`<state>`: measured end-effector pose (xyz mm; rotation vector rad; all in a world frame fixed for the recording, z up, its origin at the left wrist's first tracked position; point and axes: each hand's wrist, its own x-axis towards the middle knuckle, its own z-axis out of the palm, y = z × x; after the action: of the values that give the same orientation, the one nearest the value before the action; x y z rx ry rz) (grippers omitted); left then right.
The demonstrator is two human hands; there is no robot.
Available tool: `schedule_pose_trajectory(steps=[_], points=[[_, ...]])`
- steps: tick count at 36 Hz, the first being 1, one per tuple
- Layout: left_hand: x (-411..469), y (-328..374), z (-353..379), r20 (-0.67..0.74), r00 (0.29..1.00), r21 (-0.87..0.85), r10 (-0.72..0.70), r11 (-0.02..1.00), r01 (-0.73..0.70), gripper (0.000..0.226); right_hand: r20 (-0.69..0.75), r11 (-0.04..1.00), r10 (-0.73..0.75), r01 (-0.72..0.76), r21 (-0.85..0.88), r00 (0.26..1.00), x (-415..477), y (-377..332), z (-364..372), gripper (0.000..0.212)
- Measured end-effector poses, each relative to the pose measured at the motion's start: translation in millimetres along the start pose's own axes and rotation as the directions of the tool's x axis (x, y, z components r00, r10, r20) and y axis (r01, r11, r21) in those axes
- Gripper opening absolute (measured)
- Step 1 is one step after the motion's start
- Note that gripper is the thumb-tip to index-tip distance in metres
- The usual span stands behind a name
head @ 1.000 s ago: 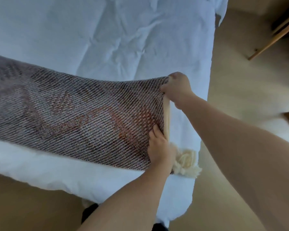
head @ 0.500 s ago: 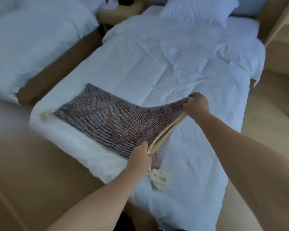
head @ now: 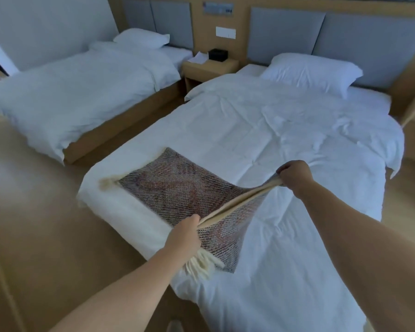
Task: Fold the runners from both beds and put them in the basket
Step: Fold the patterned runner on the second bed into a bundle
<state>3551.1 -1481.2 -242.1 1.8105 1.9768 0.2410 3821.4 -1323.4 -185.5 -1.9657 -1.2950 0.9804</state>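
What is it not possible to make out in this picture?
Head view:
- basket: nowhere in frame.
- left hand and right hand: fingertips hidden by the runner and the hands' own backs.
- black box on nightstand: too small to identify.

— What can't you make out?
— The far tassel of the runner is blurred, and the fingertips of the left hand hide under its fold.
— On the nightstand?
— A dark box, too small to identify.
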Motion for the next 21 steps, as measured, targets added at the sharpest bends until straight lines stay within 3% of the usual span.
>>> schedule_pose_trajectory(steps=[4,9,13,18,21], points=[[10.2,-38.0,-19.4,0.019,1.000,-0.010,-0.002,1.000,0.002,0.020,0.000,0.999,0.015,-0.015,0.039,1.000,-2.3,-22.8,32.3,0.013],[30.9,-82.0,-48.5,0.028,0.999,-0.022,0.024,0.999,-0.023,0.017,0.048,0.982,-0.129,0.134,-0.131,0.991,-15.9,-64.2,70.7,0.024],[41.7,-115.0,-66.6,0.027,0.998,-0.033,0.053,0.998,-0.052,0.017,-0.002,0.946,-0.232,0.225,-0.233,0.973,-26.7,-85.8,94.7,0.030],[54.4,-143.2,-84.2,0.012,0.998,-0.039,0.056,0.998,-0.056,0.026,-0.046,0.924,-0.264,0.238,-0.298,0.964,-25.1,-107.4,120.3,0.017],[62.3,-154.8,-89.6,0.003,0.998,-0.060,0.057,0.997,-0.056,0.024,-0.079,0.935,-0.254,0.224,-0.274,0.964,-15.8,-114.8,132.5,0.022]])
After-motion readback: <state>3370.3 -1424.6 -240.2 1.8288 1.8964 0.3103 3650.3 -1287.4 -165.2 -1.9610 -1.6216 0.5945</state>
